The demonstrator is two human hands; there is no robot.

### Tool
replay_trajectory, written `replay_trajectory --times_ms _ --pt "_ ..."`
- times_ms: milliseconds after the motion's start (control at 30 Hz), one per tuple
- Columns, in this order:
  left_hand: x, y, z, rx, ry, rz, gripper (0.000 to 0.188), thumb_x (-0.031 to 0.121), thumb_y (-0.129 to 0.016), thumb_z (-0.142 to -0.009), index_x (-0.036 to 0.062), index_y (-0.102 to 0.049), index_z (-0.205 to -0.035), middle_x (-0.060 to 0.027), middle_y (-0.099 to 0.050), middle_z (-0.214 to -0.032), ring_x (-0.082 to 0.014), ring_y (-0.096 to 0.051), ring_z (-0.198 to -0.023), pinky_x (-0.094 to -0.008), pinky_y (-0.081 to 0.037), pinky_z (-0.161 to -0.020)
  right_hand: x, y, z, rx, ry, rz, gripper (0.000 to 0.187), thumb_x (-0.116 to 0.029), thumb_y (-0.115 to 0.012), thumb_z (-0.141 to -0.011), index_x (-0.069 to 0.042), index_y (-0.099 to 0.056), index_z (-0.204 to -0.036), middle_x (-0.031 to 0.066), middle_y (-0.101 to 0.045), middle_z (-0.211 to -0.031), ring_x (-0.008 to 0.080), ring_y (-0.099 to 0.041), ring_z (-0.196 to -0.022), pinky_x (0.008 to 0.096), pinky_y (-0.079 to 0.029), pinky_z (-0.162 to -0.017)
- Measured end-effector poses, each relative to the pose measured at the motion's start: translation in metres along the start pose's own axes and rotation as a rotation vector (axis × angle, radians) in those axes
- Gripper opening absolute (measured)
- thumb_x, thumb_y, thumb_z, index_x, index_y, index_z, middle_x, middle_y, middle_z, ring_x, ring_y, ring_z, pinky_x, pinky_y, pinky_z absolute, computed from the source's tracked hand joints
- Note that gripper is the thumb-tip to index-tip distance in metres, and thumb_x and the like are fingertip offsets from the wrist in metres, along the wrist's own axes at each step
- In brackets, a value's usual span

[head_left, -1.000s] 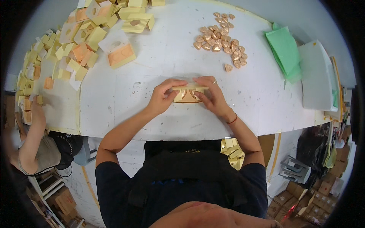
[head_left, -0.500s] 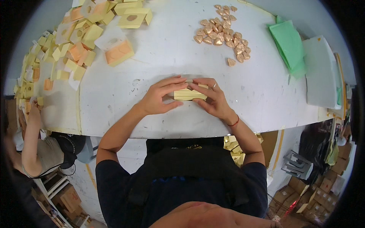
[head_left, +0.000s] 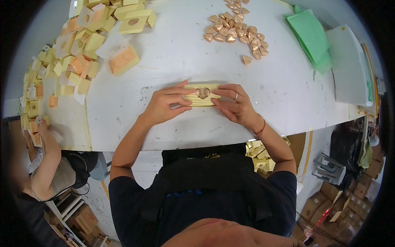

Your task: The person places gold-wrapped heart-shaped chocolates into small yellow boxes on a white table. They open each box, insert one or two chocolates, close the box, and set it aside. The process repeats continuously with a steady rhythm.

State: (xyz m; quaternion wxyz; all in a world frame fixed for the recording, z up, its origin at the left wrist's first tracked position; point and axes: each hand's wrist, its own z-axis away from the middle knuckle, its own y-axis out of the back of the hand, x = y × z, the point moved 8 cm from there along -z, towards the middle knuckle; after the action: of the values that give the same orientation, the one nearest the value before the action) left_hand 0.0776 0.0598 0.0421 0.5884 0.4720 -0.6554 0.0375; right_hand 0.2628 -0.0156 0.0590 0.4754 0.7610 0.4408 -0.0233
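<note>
A small pale-yellow ribbed box lies flat on the white table in front of me. Its lid has a heart-shaped window, through which rose-gold pieces show. At the left end, my left hand grips the box, fingers on top and thumb along the near edge. My right hand, with a ring and a red wrist string, holds the right end, fingertips close to the window. Beyond my hands lies a pile of rose-gold foil-wrapped pieces, with one piece apart on its near side.
Yellow boxes with peach inserts heap up at the far left; an open one stands nearer. Green sheets and a white foam container sit at the right. Another person's arm reaches in at left. More yellow boxes lie below the table edge.
My hands have drawn apart toward the ends of the box, uncovering its heart-shaped window. The whole view has shifted slightly.
</note>
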Motion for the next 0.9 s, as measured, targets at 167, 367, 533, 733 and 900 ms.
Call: replay_trajectory --times_ms 167,367,533,733,900 --pt "0.020 -0.001 0.004 -0.065 -0.059 -0.280 0.015 0.012 -0.082 -0.076 0.0120 -0.075 -0.089 -0.0046 -0.067 -0.126 -0.0305 -0.056 -0.128 -0.0423 -0.045 -0.108 -0.008 0.002 -0.010 -0.057 0.033 0.015 0.030 -0.014 -0.079 -0.076 -0.010 -0.075 -0.105 0.0055 -0.064 -0.126 0.0279 -0.057 -0.116 0.0419 -0.048 -0.096" --pt "0.008 0.009 0.003 -0.041 -0.069 -0.183 0.010 0.008 -0.074 -0.083 0.0099 -0.074 -0.093 -0.0065 -0.073 -0.112 -0.0293 -0.064 -0.115 -0.0410 -0.042 -0.108 -0.026 -0.037 -0.045 -0.226 0.001 0.021 0.055 -0.015 -0.076 -0.078 -0.011 -0.060 -0.130 0.0110 -0.051 -0.141 0.0309 -0.051 -0.123 0.0445 -0.042 -0.102" --pt "-0.052 0.152 0.050 1.021 0.194 -0.298 0.005 0.002 -0.071 -0.085 0.0029 -0.069 -0.089 -0.0018 -0.070 -0.089 -0.0134 -0.063 -0.089 -0.0290 -0.048 -0.088 -0.026 -0.014 -0.017 -0.415 -0.130 0.093 0.047 -0.017 -0.075 -0.080 -0.013 -0.064 -0.126 0.0133 -0.051 -0.141 0.0302 -0.051 -0.122 0.0440 -0.039 -0.103" --pt "-0.129 0.226 0.084 1.174 0.307 -0.019 0.044 0.015 -0.076 -0.088 -0.0010 -0.054 -0.122 -0.0114 -0.060 -0.124 -0.0199 -0.058 -0.111 -0.0352 -0.044 -0.101 0.029 0.096 0.041 -0.248 -0.491 0.063 0.017 -0.011 -0.076 -0.081 -0.007 -0.072 -0.097 0.0120 -0.067 -0.118 0.0298 -0.061 -0.106 0.0390 -0.048 -0.091" --pt "-0.168 0.186 0.052 0.842 0.347 0.297 0.030 0.015 -0.070 -0.093 -0.0001 -0.057 -0.117 -0.0053 -0.065 -0.110 -0.0105 -0.058 -0.098 -0.0265 -0.048 -0.087 0.094 0.073 0.002 0.074 -0.386 0.336 0.021 -0.007 -0.072 -0.082 -0.004 -0.068 -0.103 0.0123 -0.069 -0.109 0.0331 -0.064 -0.097 0.0395 -0.053 -0.085"
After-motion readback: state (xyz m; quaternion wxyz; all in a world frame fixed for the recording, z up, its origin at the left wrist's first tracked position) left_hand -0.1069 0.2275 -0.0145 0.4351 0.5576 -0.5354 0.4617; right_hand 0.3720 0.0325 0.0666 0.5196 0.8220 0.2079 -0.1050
